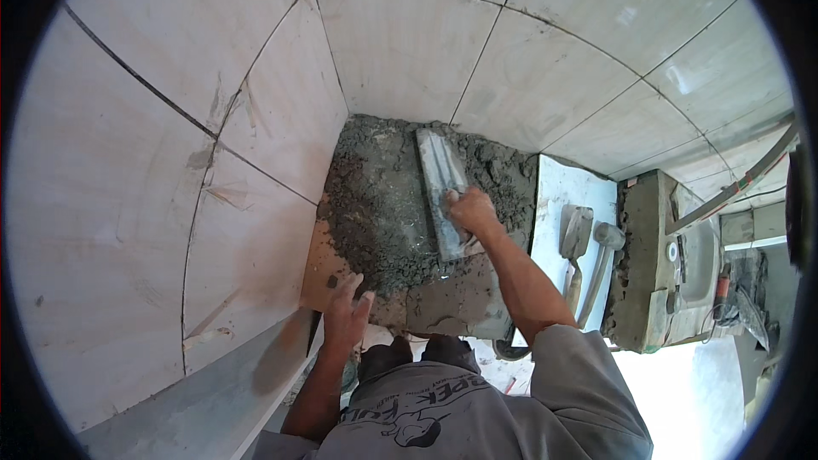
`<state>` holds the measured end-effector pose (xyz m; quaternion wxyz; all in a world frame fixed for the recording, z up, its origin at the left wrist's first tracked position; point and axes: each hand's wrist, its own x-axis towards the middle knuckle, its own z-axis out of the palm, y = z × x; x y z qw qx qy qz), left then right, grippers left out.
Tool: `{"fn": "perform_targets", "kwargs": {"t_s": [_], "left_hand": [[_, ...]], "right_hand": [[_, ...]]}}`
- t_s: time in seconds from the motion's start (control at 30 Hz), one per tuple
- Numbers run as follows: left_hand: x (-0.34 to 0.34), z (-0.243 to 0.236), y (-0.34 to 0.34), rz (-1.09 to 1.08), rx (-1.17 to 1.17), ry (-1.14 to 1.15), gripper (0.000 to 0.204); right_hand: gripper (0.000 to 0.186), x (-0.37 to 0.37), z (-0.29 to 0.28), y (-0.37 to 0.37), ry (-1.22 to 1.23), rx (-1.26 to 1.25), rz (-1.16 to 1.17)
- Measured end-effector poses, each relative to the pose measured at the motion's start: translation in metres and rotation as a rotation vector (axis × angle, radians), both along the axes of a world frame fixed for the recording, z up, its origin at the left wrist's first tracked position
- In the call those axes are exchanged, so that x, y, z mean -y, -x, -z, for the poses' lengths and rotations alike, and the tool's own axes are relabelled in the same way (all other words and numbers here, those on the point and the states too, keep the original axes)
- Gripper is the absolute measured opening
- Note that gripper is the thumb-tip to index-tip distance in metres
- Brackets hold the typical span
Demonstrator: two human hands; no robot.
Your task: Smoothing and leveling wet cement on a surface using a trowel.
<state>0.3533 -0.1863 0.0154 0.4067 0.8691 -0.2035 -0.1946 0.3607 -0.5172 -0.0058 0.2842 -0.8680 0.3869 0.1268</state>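
Note:
My right hand (467, 211) grips a long metal float (430, 162), which lies flat on the spread wet grey mortar (366, 179) in the tiled corner. My left hand (348, 311) is held with its fingers apart at the near left edge of the mortar, beside a bare tan strip (318, 264); I cannot tell whether it touches the surface. A pointed trowel (578, 232) and a rubber mallet (608, 235) lie on a pale board (555, 192) to the right of the mortar.
Tiled walls (392, 43) rise at the back and left. At the right are a cement ledge (639, 204) around a grey basin (694, 264), a curved pipe or hose (737, 187) and some dark tools (724, 294). My legs and shirt fill the lower middle.

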Motion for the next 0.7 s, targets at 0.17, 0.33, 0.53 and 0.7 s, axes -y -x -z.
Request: {"fn": "perform_targets", "kwargs": {"t_s": [0.17, 0.33, 0.53, 0.7], "left_hand": [[0.004, -0.010, 0.012, 0.038, -0.021, -0.059, 0.044], [0.013, -0.028, 0.014, 0.029, -0.018, -0.013, 0.044], [-0.002, -0.018, 0.021, -0.013, -0.033, -0.078, 0.043], [0.002, -0.003, 0.027, 0.071, 0.020, -0.063, 0.044]], "right_hand": [[0.057, -0.041, -0.017, -0.035, -0.053, -0.050, -0.057], [0.057, -0.011, 0.019, -0.027, -0.053, -0.013, -0.090], [0.052, 0.015, -0.053, 0.015, -0.046, 0.002, -0.241], [0.045, 0.055, -0.004, 0.012, -0.514, 0.180, 0.189]]}}
